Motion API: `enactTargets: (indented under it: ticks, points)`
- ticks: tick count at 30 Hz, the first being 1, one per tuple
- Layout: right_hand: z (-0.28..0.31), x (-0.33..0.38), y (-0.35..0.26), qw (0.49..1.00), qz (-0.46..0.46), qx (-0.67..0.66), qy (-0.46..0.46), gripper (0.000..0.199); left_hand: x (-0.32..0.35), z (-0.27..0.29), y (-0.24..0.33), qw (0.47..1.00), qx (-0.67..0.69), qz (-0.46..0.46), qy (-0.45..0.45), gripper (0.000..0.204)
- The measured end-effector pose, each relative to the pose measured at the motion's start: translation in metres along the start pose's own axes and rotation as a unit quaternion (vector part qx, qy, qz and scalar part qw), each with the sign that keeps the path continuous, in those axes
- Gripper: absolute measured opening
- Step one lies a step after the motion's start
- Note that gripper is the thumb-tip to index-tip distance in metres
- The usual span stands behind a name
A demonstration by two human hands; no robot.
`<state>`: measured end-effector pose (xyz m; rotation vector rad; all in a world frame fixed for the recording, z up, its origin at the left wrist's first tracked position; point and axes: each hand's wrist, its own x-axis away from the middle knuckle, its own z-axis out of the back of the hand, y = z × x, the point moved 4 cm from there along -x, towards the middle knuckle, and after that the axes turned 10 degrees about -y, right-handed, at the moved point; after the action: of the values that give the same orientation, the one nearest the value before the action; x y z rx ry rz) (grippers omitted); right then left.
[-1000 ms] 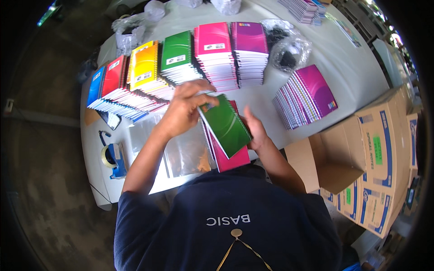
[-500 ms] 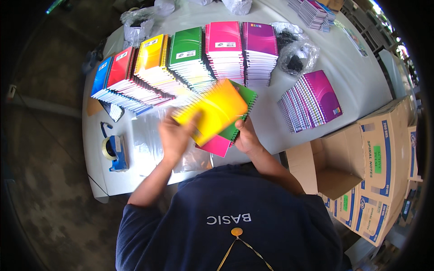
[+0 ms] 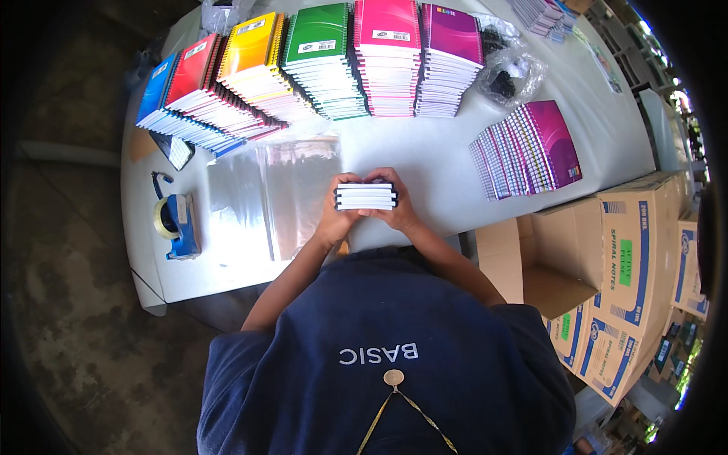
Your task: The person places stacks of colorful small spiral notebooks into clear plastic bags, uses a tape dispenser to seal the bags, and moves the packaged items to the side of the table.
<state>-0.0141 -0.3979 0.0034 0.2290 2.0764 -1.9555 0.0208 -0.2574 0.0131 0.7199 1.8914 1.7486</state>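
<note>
Both my hands grip a small stack of spiral notebooks (image 3: 366,197) in front of my chest, its white page edges facing up. My left hand (image 3: 334,210) wraps the left side and my right hand (image 3: 397,208) the right. The cover colours are hidden by this angle. Beyond my hands stand tall piles of notebooks in a row: blue (image 3: 155,85), red (image 3: 192,73), yellow (image 3: 249,47), green (image 3: 316,47), pink (image 3: 387,36) and purple (image 3: 453,39). Left of my hands lie clear plastic sleeves (image 3: 303,171) on the table.
The white table (image 3: 447,178) carries a blue tape dispenser (image 3: 184,227) at left and a fanned row of purple notebooks (image 3: 552,144) at right. Crumpled plastic wrap (image 3: 512,76) lies behind it. An open carton (image 3: 557,265) and further boxes (image 3: 626,280) stand at lower right.
The loose yellow, green and pink notebooks are now squared into an upright stack. My hands have come together around it, nearer my body. The head view has shifted slightly.
</note>
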Motion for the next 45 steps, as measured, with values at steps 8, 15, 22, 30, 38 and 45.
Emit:
enactTargets:
  ticks: [8,15,22,30,38,45]
  points:
    - [0.009,-0.027,-0.026,0.997,-0.072,-0.006,0.035,0.042,-0.012,0.012,0.045,0.991,-0.066,0.072,-0.088,0.06]
    - [-0.009,-0.054,-0.052,0.891,-0.19,-0.409,0.043,0.04,-0.05,0.167,0.224,0.613,-0.721,-0.203,0.253,0.059]
    - [-0.014,-0.057,-0.052,0.85,-0.267,-0.454,-0.016,0.044,-0.029,0.191,0.248,0.664,-0.669,-0.118,0.313,0.02]
    - [-0.021,-0.06,-0.055,0.867,-0.185,-0.46,0.054,0.047,0.015,0.072,0.237,0.843,-0.318,-0.233,0.367,0.026]
    - [-0.015,-0.053,-0.059,0.923,-0.13,-0.36,0.038,0.058,0.031,-0.003,0.164,0.788,-0.609,-0.093,0.003,0.073]
    - [-0.009,-0.032,-0.039,0.998,0.005,-0.035,-0.054,0.08,0.006,0.035,0.046,0.998,-0.003,0.048,-0.042,0.076]
